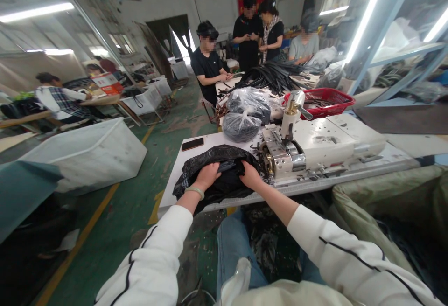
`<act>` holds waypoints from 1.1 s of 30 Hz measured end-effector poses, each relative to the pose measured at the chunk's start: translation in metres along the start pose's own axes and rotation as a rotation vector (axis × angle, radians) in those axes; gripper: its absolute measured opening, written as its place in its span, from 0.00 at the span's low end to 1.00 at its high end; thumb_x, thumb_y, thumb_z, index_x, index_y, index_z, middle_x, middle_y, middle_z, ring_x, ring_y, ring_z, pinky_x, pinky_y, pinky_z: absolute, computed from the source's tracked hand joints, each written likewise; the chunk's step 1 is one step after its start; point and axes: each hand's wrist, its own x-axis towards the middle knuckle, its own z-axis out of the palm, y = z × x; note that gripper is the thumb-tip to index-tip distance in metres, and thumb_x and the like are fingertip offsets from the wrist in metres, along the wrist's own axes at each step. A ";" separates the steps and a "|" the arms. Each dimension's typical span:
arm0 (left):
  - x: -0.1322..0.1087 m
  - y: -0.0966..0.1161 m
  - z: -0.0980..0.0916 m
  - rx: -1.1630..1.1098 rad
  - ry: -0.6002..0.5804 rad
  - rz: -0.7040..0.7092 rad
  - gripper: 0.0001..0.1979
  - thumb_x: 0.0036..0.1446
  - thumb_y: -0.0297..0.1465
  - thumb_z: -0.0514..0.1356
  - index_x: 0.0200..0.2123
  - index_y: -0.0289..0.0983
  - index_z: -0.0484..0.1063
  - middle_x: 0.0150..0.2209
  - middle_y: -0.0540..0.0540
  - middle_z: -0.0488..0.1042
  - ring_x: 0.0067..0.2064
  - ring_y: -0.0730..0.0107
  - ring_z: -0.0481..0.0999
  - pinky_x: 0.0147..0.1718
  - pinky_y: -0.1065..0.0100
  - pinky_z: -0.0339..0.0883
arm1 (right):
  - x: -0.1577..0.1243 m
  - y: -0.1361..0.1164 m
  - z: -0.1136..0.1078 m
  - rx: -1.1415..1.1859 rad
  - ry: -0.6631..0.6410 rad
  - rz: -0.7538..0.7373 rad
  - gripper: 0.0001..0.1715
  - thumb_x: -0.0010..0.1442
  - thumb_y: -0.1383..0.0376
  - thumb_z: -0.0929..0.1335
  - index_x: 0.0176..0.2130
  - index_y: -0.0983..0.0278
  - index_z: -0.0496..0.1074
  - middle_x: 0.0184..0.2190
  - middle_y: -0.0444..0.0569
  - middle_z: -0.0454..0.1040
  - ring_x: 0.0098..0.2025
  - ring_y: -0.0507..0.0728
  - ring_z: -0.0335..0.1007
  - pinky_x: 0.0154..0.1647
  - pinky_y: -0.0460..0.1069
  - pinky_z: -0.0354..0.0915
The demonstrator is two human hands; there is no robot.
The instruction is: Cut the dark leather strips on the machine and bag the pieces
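A black plastic bag (196, 157) lies with its mouth open on the white table of a sewing-type machine. My left hand (209, 175), with a pale bangle on the wrist, is closed on the bag's near-left side. Across the opening, my right hand (250, 176) grips the bag's right edge, its fingertips partly hidden in the folds. Between the hands, dark glossy pieces (228, 165) show inside the bag; their kind is unclear. Right of the bag stands the machine (284, 152) with its metal rollers and upright post.
A phone (192, 144) lies on the table's left part. Behind the bag sit clear filled bags (241, 126), a red basket (325, 100) and a heap of black strips (269, 76). Co-workers (209, 63) stand beyond. A white bin (101, 154) is left, a fabric-lined container (388, 194) right.
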 end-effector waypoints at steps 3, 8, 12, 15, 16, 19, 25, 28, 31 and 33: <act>0.009 -0.005 -0.022 -0.204 0.000 -0.031 0.10 0.53 0.31 0.60 0.40 0.34 0.71 0.41 0.39 0.76 0.46 0.53 0.74 0.48 0.59 0.64 | 0.000 0.001 -0.002 0.049 0.025 0.018 0.40 0.49 0.75 0.68 0.61 0.75 0.60 0.54 0.64 0.69 0.55 0.64 0.66 0.57 0.54 0.61; 0.013 -0.013 -0.043 -0.644 -0.095 -0.124 0.13 0.46 0.38 0.64 0.32 0.34 0.71 0.27 0.46 0.75 0.31 0.63 0.74 0.32 0.64 0.68 | 0.002 -0.001 0.000 0.187 0.030 0.061 0.37 0.48 0.76 0.69 0.58 0.71 0.65 0.53 0.62 0.70 0.53 0.63 0.69 0.57 0.54 0.62; 0.003 -0.007 -0.036 -0.993 -0.134 -0.243 0.17 0.45 0.43 0.63 0.28 0.35 0.66 0.20 0.51 0.67 0.21 0.74 0.65 0.20 0.71 0.61 | 0.001 -0.008 0.005 0.371 0.002 0.103 0.28 0.48 0.75 0.71 0.51 0.68 0.71 0.48 0.58 0.75 0.48 0.61 0.73 0.52 0.53 0.66; -0.007 0.007 -0.028 -1.223 -0.143 -0.294 0.19 0.41 0.42 0.66 0.25 0.35 0.64 0.19 0.55 0.61 0.19 0.81 0.59 0.17 0.76 0.54 | -0.002 -0.021 0.005 0.544 -0.058 0.111 0.17 0.58 0.66 0.68 0.48 0.67 0.72 0.39 0.54 0.78 0.39 0.55 0.76 0.41 0.50 0.72; -0.011 0.014 -0.026 -1.289 -0.148 -0.311 0.19 0.39 0.42 0.67 0.25 0.35 0.64 0.18 0.56 0.59 0.19 0.82 0.57 0.16 0.77 0.52 | -0.004 -0.026 0.003 0.601 -0.078 0.116 0.15 0.61 0.62 0.66 0.47 0.67 0.72 0.36 0.53 0.78 0.34 0.54 0.76 0.37 0.49 0.72; -0.026 0.037 -0.022 -1.453 -0.149 -0.370 0.19 0.37 0.39 0.69 0.24 0.34 0.65 0.18 0.57 0.58 0.18 0.84 0.54 0.15 0.79 0.48 | -0.010 -0.041 -0.003 0.831 -0.123 0.162 0.21 0.61 0.51 0.65 0.38 0.67 0.73 0.24 0.48 0.75 0.21 0.48 0.69 0.23 0.44 0.67; -0.077 0.088 -0.010 -1.672 0.014 -0.484 0.19 0.36 0.39 0.70 0.26 0.33 0.67 0.20 0.55 0.62 0.18 0.85 0.57 0.15 0.79 0.49 | -0.047 -0.055 -0.023 1.058 -0.066 0.091 0.22 0.50 0.49 0.72 0.28 0.67 0.73 0.17 0.42 0.69 0.15 0.46 0.60 0.14 0.41 0.57; -0.104 0.109 -0.004 -1.723 0.087 -0.540 0.20 0.36 0.40 0.70 0.26 0.33 0.67 0.20 0.54 0.65 0.18 0.85 0.58 0.15 0.79 0.51 | -0.077 -0.053 -0.042 1.122 0.096 0.087 0.22 0.52 0.49 0.71 0.29 0.67 0.74 0.17 0.42 0.69 0.15 0.46 0.59 0.14 0.41 0.57; -0.125 0.129 -0.006 -1.795 0.083 -0.612 0.21 0.34 0.38 0.72 0.26 0.32 0.68 0.21 0.53 0.68 0.17 0.84 0.59 0.14 0.79 0.50 | -0.103 -0.048 -0.067 1.255 0.173 0.142 0.21 0.51 0.51 0.73 0.29 0.67 0.74 0.17 0.42 0.70 0.15 0.46 0.59 0.13 0.40 0.56; -0.136 0.145 -0.013 -1.885 0.067 -0.604 0.20 0.34 0.35 0.73 0.28 0.33 0.68 0.22 0.53 0.68 0.18 0.85 0.58 0.14 0.80 0.49 | -0.118 -0.044 -0.082 1.330 0.161 0.167 0.20 0.50 0.52 0.74 0.29 0.67 0.74 0.17 0.43 0.70 0.15 0.45 0.60 0.14 0.40 0.57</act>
